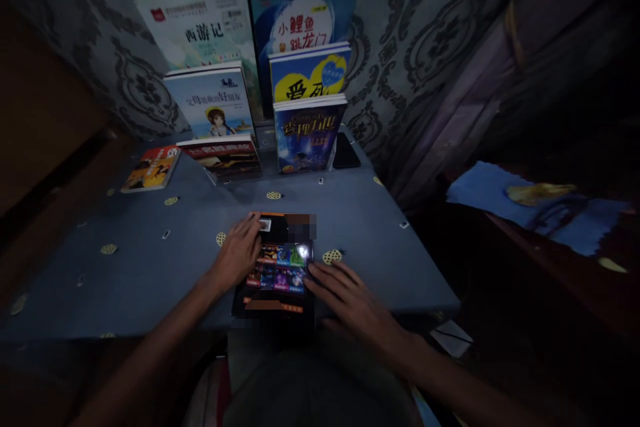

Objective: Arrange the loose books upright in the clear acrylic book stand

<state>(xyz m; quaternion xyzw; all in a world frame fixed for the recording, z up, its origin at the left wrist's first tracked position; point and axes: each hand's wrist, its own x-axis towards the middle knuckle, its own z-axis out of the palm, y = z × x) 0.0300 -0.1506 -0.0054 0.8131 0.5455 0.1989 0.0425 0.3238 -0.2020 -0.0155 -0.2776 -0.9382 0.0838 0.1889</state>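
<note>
A book (pixel 280 237) with a dark cover and rows of small colourful pictures lies near the front edge of the table, and its lower end is in shadow. My left hand (pixel 240 243) grips its upper left side, fingers close together by a white label. On the other side, my right hand (pixel 353 293) has its fingers stretched out, with the fingertips touching the book's right edge. Part of the book's left side is hidden under my left hand.
Several books stand in two tiered columns at the back, among them a dark blue one (pixel 307 140) and a light blue one (pixel 213 103). An orange book (pixel 151 169) lies left of them. A black phone (pixel 346 151) lies right. The patterned tablecloth (pixel 150 247) covers the table.
</note>
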